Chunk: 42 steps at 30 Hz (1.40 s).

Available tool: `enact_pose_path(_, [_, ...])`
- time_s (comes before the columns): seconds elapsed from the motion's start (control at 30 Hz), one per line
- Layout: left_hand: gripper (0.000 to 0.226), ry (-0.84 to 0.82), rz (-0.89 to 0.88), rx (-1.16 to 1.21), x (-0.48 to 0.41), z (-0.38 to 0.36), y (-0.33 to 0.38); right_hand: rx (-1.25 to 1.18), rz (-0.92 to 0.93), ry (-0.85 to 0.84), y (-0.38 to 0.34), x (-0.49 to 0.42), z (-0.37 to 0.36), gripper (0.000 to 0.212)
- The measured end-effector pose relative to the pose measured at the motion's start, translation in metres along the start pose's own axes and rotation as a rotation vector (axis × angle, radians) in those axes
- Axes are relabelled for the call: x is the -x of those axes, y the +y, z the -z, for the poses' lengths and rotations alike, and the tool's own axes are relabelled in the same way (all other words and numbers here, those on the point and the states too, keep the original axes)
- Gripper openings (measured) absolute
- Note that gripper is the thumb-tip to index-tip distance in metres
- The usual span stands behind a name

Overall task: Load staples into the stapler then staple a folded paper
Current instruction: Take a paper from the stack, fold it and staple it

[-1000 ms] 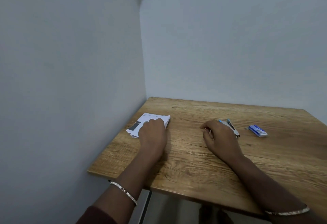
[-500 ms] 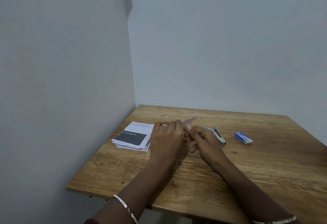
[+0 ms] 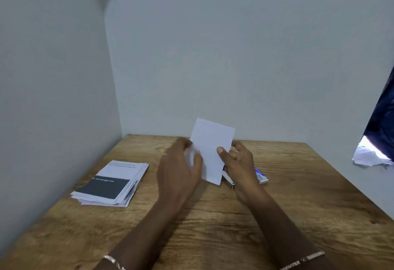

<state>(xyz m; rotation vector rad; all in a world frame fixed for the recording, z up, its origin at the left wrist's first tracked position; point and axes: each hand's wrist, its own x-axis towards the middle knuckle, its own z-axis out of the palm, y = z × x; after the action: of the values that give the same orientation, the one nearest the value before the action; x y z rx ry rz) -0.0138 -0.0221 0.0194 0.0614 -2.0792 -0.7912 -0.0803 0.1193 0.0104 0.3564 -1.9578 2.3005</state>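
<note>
A small white sheet of paper [image 3: 210, 148] is held upright above the wooden table [image 3: 298, 195], between both hands. My left hand [image 3: 181, 169] grips its left edge; the fingers there are blurred. My right hand [image 3: 236, 163] pinches its right edge with the thumb on the front. The stapler [image 3: 229, 180] lies on the table just behind the sheet and my right hand, only its metal tip showing. A blue box of staples [image 3: 261, 176] lies right of my right hand, partly hidden by it.
A stack of printed sheets [image 3: 110, 182] with a dark band on top lies at the table's left, near the wall. Walls close the left and back sides. A dark cloth and white crumpled material [image 3: 375, 141] show at the right edge.
Both hands have lifted one sheet off the table and turned it upright between them. The camera view has shifted closer and to the right.
</note>
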Motion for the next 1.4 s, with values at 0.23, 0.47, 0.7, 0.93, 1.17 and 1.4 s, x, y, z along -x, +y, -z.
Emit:
enact_pose_path(0.23, [0.069, -0.482, 0.575, 0.676, -0.059, -0.023, -0.022, 0.090, 0.150, 0.107, 0.006, -0.021, 0.014, 0.027])
enact_pose_path(0.47, [0.040, -0.421, 0.378, 0.883, -0.041, -0.040, -0.033, 0.082, 0.168, 0.056, 0.017, -0.029, 0.020, 0.023])
enact_pose_path(0.7, [0.025, -0.426, 0.400, 0.937, -0.048, -0.038, -0.048, -0.054, 0.102, -0.096, 0.010, -0.031, 0.029, 0.043])
enact_pose_path(0.93, [0.042, -0.460, 0.358, 0.914, -0.047, -0.045, -0.049, 0.038, 0.113, -0.148, 0.011, -0.039, 0.039, 0.048])
enact_pose_path(1.17, [0.028, -0.419, 0.211, 0.532, -0.050, -0.046, -0.058, 0.356, 0.215, -0.057, 0.009, -0.039, 0.039, 0.020])
enact_pose_path(1.4, [0.016, -0.377, 0.191, 0.500, -0.052, -0.044, -0.058, 0.289, 0.163, -0.021, 0.010, -0.039, 0.039, 0.017])
